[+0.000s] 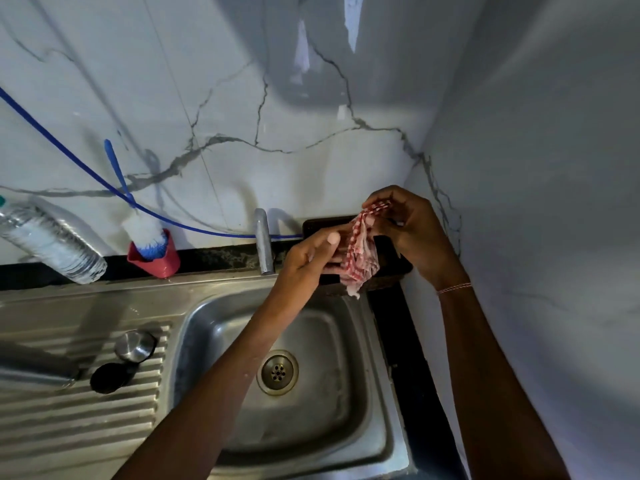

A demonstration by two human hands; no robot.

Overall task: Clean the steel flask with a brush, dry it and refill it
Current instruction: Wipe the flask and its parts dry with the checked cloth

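Above sink | right hand pinches cloth, left hand seemingly grips it | red cup holds brush

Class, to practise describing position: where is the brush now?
Head view, left side: the brush stands head-down in a red holder behind the sink, between the plastic bottle and the tap.

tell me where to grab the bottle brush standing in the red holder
Take the bottle brush by the upper half of its blue handle. It stands bristles-down in the red holder, and the handle leans back against the wall. Coming from the front and above looks best, then lifting up and out along the handle's lean.
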